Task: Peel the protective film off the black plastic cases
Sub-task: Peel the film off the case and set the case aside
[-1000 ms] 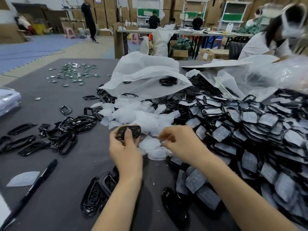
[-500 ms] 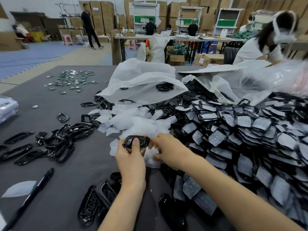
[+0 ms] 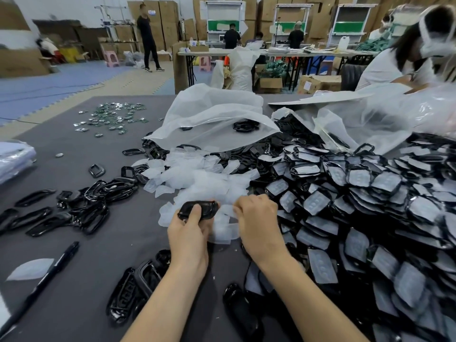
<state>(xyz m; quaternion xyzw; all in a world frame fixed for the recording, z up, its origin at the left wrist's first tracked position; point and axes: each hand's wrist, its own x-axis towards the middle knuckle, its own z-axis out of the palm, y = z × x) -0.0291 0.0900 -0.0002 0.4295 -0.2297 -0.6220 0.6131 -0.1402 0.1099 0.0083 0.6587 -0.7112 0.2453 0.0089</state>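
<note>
The black case [image 3: 198, 210] I am working on is held just above the table [image 3: 74, 149], straight ahead of me. My left hand [image 3: 188, 233] is clamped on it, thumb pressed across its near face and fingers curled behind, which I judge is to stop it twisting against the pull. My right hand [image 3: 259, 222] is just beside it, fingers curled together and, as far as I can see, pinching the film [image 3: 225, 210] at the case's right end. The whitish strip runs between the two hands, so I take the peel to be under way rather than done.

Right behind and under my hands lies the pile of loose films [image 3: 197, 178], placed so a peeled strip only has to be dropped. The heap of covered cases [image 3: 370, 206] rises on my right, near the picking hand. The bare cases [image 3: 98, 201] lie to my left, on the holding hand's side. Farther out, a pen [image 3: 53, 270] lies at the near left, and an open bag [image 3: 214, 117] slumps over more cases at the back.
</note>
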